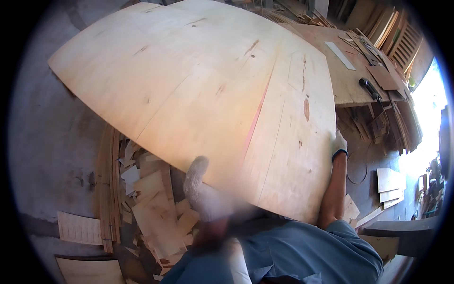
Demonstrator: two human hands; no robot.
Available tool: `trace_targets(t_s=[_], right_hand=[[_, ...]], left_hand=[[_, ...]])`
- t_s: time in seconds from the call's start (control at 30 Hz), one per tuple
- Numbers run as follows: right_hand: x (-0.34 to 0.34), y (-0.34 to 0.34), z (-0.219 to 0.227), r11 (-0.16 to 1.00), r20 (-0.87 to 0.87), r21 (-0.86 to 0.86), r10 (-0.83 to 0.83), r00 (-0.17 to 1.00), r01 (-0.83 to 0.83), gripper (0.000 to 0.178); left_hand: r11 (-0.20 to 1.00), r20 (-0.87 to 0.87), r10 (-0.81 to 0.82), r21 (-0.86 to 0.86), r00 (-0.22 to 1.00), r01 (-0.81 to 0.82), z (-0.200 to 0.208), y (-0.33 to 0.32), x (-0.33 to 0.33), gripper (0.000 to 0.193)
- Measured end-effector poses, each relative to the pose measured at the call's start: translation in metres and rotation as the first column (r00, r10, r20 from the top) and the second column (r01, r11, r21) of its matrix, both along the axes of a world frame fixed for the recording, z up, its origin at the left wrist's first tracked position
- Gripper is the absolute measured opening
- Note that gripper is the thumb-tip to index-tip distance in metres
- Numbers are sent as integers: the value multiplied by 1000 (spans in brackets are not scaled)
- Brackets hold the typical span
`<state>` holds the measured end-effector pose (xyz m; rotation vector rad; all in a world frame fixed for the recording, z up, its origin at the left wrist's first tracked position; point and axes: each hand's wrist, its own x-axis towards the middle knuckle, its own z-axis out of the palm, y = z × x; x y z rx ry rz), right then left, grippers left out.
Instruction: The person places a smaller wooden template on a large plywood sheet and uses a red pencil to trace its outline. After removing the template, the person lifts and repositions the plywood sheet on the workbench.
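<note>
Grips a large, flat, pale plywood sheet [203,94], with long axis toward forward left, by near edge in white-gloved left hand [195,179], right edge in white-gloved right hand [339,143].

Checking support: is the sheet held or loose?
The sheet is held: left hand at near edge, right hand at right edge; cannot tell whether the bench supports it.

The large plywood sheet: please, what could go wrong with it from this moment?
The plywood sheet might tip: its left corner reaches far beyond the left hand and right hand. Its right edge could bump the worktable, which it overlaps in view. Wood scraps below might cause a stumble.
</note>
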<state>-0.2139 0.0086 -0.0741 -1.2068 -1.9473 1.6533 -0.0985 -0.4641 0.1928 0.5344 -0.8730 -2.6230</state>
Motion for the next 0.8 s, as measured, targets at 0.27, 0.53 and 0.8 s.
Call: trace_targets(t_s=[0.27,0.53,0.8], right_hand=[[98,-43,3,940,33,242,238,971,-239,56],[125,9,-16,973,-100,-132,177,979,-190,54],[148,108,-63,919,-193,-364,81,978,-149,52]], left_hand=[[959,94,191,-232,977,-165,13,9,130,46],[949,97,254,-217,962,-228,-12,53,209,46],[944,158,226,-278,961,-176,-83,132,279,34]])
